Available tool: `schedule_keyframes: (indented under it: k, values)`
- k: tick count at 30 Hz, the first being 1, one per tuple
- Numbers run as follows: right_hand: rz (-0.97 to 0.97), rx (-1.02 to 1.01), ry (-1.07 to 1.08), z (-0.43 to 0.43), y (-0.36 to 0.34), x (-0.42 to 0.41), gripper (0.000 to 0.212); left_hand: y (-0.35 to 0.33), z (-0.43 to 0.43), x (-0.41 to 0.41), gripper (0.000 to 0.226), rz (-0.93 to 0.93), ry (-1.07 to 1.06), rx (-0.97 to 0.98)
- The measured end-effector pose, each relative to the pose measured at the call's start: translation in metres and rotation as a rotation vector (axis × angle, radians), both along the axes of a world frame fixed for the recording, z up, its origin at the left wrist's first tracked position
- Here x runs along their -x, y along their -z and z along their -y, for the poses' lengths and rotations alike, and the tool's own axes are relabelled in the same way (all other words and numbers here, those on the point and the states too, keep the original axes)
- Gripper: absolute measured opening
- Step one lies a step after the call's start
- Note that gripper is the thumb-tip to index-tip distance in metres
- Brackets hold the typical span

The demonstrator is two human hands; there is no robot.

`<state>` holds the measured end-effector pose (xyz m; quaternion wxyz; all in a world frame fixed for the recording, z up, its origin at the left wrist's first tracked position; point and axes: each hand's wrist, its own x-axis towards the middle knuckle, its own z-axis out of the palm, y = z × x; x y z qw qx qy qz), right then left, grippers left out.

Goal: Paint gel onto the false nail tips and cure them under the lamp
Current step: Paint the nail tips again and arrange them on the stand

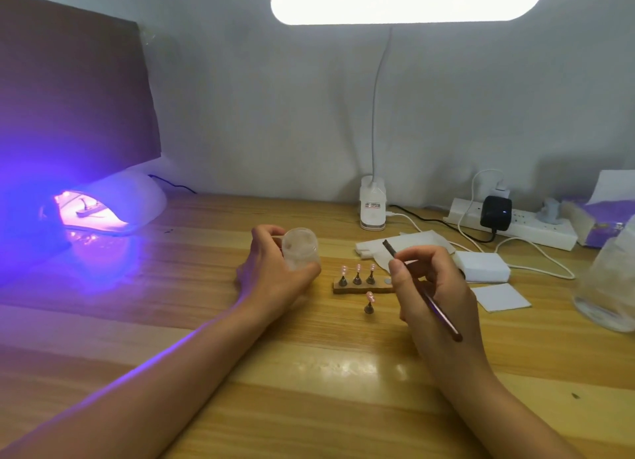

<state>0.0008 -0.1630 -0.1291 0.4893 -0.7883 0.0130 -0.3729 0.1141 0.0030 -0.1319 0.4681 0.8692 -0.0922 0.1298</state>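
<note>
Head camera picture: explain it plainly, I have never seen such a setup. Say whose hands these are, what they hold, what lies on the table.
No machine: a camera on a person's head looks down at their own hands. The left hand grips a small clear jar; the right hand holds a thin brush like a pen. On the wooden table stand four nail tips on pegs, three on a wooden strip, one alone. At far left a curing lamp glows purple.
</note>
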Motion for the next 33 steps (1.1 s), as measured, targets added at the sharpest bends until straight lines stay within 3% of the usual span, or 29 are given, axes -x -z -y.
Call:
schedule_keyframes:
  k: [5, 9, 23, 33]
  values:
    - [0.146, 0.228, 0.076, -0.007, 0.002, 0.001, 0.024, 0.003, 0.007, 0.011, 0.063, 0.387, 0.057, -0.124]
    - [0.306, 0.331, -0.055, -0.014, 0.001, 0.008, 0.025, 0.005, 0.008, 0.016, 0.059, 0.598, 0.142, -0.163]
    - [0.329, 0.473, -0.086, -0.018, 0.001, 0.013, 0.007, -0.001, 0.012, 0.033, 0.047, 0.763, 0.342, -0.206]
    - [0.324, 0.412, -0.059, -0.017, 0.001, 0.01, 0.013, 0.002, 0.011, 0.029, 0.051, 0.774, 0.329, -0.23]
